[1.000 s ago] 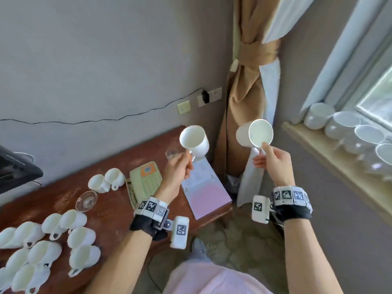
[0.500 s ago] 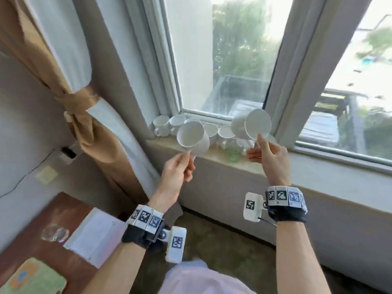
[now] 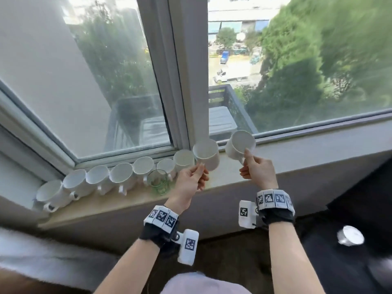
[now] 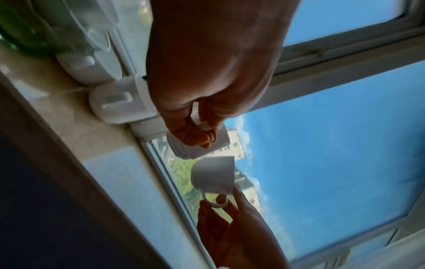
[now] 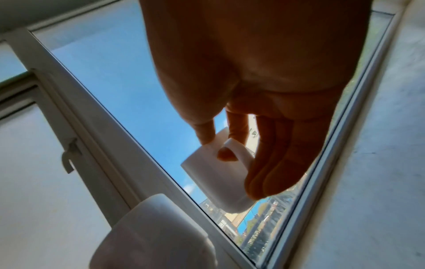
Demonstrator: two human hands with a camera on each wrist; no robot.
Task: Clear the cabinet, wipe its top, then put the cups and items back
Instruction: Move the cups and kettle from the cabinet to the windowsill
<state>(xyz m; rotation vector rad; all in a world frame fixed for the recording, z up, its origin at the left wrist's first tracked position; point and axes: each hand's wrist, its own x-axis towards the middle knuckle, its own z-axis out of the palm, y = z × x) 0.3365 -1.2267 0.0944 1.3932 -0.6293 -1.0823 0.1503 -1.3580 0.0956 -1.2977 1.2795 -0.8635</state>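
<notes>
The left hand (image 3: 191,183) pinches one white cup (image 3: 206,153) by its handle just right of the row of cups (image 3: 118,177) on the windowsill (image 3: 222,177), while the right hand (image 3: 257,170) pinches a second cup (image 3: 239,145) farther right, both tilted above bare sill.

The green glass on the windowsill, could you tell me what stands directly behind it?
Behind the green glass stands a white cup in the windowsill row; the glass hides its lower part.
</notes>
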